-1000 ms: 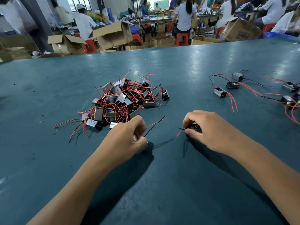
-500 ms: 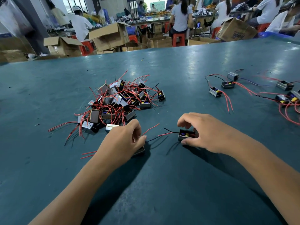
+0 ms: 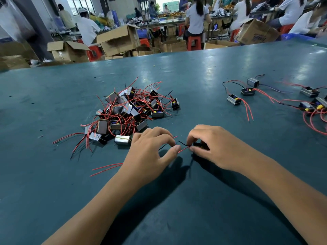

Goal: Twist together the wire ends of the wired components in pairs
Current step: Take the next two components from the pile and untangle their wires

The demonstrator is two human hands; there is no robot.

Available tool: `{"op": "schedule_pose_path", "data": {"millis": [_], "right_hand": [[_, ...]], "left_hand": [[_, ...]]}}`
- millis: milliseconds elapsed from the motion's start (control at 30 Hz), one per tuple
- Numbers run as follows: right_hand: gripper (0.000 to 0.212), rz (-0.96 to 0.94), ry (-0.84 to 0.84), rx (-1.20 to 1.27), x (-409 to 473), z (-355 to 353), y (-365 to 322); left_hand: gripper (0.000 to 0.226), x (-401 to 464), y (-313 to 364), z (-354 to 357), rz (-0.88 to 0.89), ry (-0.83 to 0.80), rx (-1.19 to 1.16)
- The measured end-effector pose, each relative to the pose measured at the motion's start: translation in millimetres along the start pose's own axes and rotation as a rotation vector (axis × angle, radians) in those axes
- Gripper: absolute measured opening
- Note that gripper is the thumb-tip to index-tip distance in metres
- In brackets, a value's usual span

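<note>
Both hands meet near the middle of the bench (image 3: 203, 71), a matte teal top with a dull sheen. Left hand (image 3: 150, 152) has fingers curled, thumb and forefinger pinching thin red wire ends (image 3: 183, 149); two more red leads trail out under its wrist. Right hand (image 3: 215, 147) is curled over a small black boxy component (image 3: 200, 145), fingertips pinching the same red wire, a black lead sticking up beside it. Tangled pile of components (image 3: 127, 112), grey metal blocks with red and black leads, sits just behind the left hand. Looser components (image 3: 247, 91) lie towards the far right edge. Cardboard boxes (image 3: 118, 39) beyond the far edge.
</note>
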State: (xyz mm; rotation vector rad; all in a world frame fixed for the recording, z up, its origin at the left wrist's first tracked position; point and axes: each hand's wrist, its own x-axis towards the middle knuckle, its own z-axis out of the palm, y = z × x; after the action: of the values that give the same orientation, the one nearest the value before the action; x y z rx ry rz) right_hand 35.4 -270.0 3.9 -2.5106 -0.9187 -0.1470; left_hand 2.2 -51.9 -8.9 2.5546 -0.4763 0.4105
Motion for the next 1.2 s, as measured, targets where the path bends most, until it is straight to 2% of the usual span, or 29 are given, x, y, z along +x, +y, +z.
{"op": "schedule_pose_path", "data": {"millis": [300,467,567,733,1000,1200], "right_hand": [[0.006,-0.017,0.005,0.054,1,-5,2],[0.006,0.019,0.043,0.024,2,-3,3],[0.005,0.131,0.085,0.086,1,-1,8],[0.007,0.257,0.039,0.213,1,-1,15],[0.005,0.306,0.018,0.344,2,-1,20],[0.012,0.281,0.024,0.302,0,-8,19]], "left_hand": [[0.035,-5,2,0,0.071,-0.011,-0.066],[0.027,-2,4,4,0.06,0.054,-0.066],[0.029,-1,1,5,0.062,0.02,-0.044],[0.017,-3,-1,3,0.11,-0.085,0.005],[0.011,-10,1,-4,0.172,-0.204,0.026],[0.009,-12,3,-8,0.168,-0.213,0.035]]}}
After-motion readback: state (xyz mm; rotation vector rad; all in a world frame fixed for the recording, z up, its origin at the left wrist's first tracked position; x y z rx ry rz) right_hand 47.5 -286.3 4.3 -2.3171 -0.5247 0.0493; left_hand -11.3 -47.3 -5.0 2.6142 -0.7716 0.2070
